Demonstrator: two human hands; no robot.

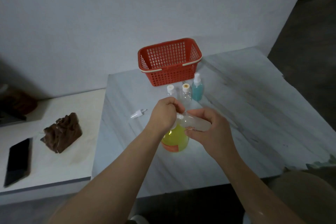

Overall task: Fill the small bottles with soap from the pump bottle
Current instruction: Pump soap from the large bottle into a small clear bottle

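Filling one, we judge: our left hand [164,113] curls round the head of the pump bottle [174,141] on the table [254,107], our right hand [211,131] grips a tilted small bottle [196,122] at its spout, and two capped bottles [187,94] behind look empty.

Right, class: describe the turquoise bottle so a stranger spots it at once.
Find the red basket at the back of the table. Before its right front corner stands the spray bottle, rightmost in a short row. It alone holds turquoise liquid; the bottles beside it are clear.
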